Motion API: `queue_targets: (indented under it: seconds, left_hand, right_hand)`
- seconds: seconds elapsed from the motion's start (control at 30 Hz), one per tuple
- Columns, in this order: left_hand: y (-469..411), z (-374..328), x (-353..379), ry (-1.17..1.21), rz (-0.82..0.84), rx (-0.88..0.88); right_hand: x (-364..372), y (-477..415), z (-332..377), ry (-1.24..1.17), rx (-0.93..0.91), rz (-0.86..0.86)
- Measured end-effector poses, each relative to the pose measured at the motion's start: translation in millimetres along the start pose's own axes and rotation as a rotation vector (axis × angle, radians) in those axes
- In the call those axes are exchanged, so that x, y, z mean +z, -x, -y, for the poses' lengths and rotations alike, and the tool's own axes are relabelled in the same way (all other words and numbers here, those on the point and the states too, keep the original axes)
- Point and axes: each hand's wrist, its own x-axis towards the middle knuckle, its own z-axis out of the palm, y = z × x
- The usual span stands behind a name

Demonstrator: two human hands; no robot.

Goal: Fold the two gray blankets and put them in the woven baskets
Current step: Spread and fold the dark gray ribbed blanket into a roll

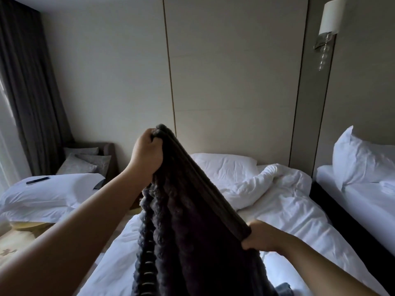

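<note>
A dark gray fluffy blanket hangs folded in several layers over the middle bed. My left hand grips its upper corner, raised high. Lower and to the right, my right hand grips the other end of the same top edge, so that edge slopes down to the right. The blanket's lower part drops out of view at the bottom. A bit of gray-blue cloth shows on the bed at the bottom edge; what it is I cannot tell. No woven basket is in view.
The middle bed holds a white pillow and a crumpled white duvet. Another bed with an upright pillow stands to the right. On the left, a phone lies on a white pillow, near a sofa with gray cushions and dark curtains.
</note>
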Motion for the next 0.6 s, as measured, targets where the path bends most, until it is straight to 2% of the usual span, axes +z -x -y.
queue_targets:
  seconds: [0.1,0.17,0.23,0.3,0.33,0.43,0.5,0.53,0.6]
  left_hand:
    - [-6,9,-4,0.026,0.042,-0.106]
    - [-3,16,-1,-0.056,0.074,-0.070]
    - [7,17,5,-0.159,0.065,-0.012]
    - [26,12,14,-0.232,0.129,0.015]
    - [37,10,19,-0.257,0.213,0.028]
    - [71,7,43,-0.439,0.574,0.151]
    - [88,11,60,-0.571,0.793,0.215]
    - [92,14,66,-0.617,0.859,0.240]
    - [93,17,71,-0.685,0.850,0.289]
  right_hand:
    - [5,-3,-23,-0.095,0.105,-0.215]
    - [-2,-7,-21,-0.176,0.147,-0.388]
    - [-13,-7,-5,-0.289,0.116,-0.494]
    - [-24,-4,19,-0.314,0.006,-0.508]
    - [-29,-1,32,-0.271,-0.068,-0.485]
    - [-37,9,65,-0.098,-0.304,-0.371]
    - [-41,17,80,-0.057,-0.408,-0.364]
    - [-43,19,83,-0.050,-0.419,-0.388]
    - [-45,20,79,-0.025,-0.420,-0.419]
